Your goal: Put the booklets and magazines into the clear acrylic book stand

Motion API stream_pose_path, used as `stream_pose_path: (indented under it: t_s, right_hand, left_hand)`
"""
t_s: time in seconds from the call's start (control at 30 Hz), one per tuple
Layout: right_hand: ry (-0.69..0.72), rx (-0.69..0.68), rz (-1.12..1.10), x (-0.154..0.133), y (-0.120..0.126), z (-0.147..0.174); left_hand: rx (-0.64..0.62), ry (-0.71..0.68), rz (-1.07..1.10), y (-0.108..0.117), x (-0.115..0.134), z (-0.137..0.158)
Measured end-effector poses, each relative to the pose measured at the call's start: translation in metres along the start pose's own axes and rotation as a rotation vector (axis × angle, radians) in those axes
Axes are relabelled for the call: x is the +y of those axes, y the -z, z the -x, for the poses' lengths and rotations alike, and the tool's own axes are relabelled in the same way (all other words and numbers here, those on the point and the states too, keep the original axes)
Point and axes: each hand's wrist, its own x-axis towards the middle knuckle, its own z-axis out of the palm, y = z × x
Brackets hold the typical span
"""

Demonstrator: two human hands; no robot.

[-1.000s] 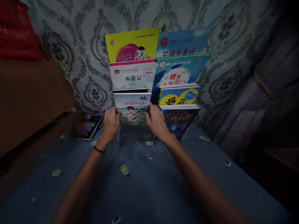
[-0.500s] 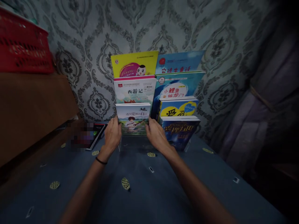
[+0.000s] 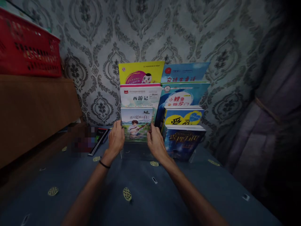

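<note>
A small storybook (image 3: 135, 127), with a guitar-playing figure on its cover, stands upright at the front left of a tiered clear stand (image 3: 135, 151). My left hand (image 3: 116, 137) grips its left edge, and my right hand (image 3: 155, 140) has the right edge, fingers curled behind the cover. Directly behind rise a white book (image 3: 140, 96) and a yellow book (image 3: 141, 72). In the right column, a dark blue book (image 3: 184, 142) is in front of a yellow-and-blue book (image 3: 183, 116), a teal book (image 3: 185, 94) and a light blue book (image 3: 187, 72).
More books (image 3: 100, 141) lie flat left of the stand, partly pixelated. A red basket (image 3: 30, 47) sits on a brown box (image 3: 37, 116) at the left. Patterned wallpaper (image 3: 101, 69) is behind, and a tied curtain (image 3: 254, 135) hangs at right. Blue cloth (image 3: 103, 201) covers the surface.
The view has shifted, so the books and stand appear lower and a little further right. Both hands keep their hold on the small storybook's sides.
</note>
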Motion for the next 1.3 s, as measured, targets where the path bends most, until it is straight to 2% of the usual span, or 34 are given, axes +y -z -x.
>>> stream_pose_path:
  t_s: [0.27,0.53,0.83,1.3]
  right_hand:
    - [0.002,-0.004,-0.045,0.004,-0.002,0.001]
    - [-0.113,0.019,-0.088,0.011,-0.008,-0.002]
    - [-0.071,0.01,-0.032,0.012,-0.007,-0.002]
    - [-0.005,0.048,0.067,0.011,-0.007,0.002]
  left_hand:
    - [0.038,-0.027,-0.014,-0.002,-0.004,-0.001]
    - [0.045,-0.025,0.006,-0.003,-0.002,-0.002]
    - [0.119,-0.047,0.106,-0.007,-0.004,-0.003]
    - [0.062,-0.092,0.032,-0.012,-0.006,-0.002]
